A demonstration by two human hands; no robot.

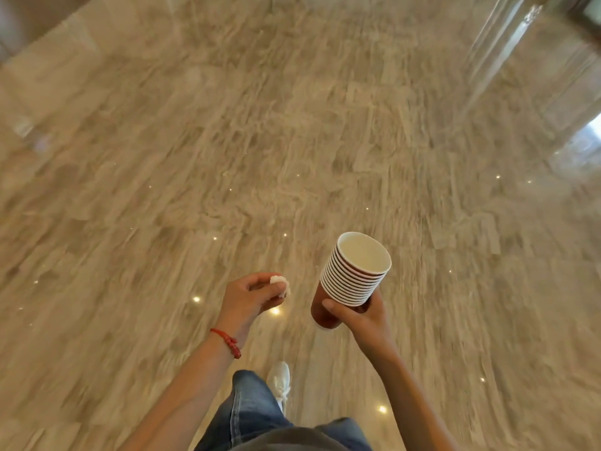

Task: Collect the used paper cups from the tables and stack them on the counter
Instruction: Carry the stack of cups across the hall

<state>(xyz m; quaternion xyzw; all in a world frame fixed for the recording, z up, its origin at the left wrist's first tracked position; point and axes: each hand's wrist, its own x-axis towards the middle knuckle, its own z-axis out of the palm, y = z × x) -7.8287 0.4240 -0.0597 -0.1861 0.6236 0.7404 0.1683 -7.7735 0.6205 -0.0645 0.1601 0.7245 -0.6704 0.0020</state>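
Left hand (252, 296): curled round a small white wad (280, 283), apparently litter carried so that the cups had a hand to themselves.
Cups (353, 275): nested stack, mouth up and tilted, carried above the floor.
Right hand (356, 315): wrapped round the stack's base, probably to keep it from sliding apart.
Floor (292, 125): polished stone, open ahead; neither table nor counter in view.

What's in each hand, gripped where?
Right hand grips the nested stack of red-brown paper cups round its lower end, rims up. Left hand pinches a small crumpled white wad in its fingers.
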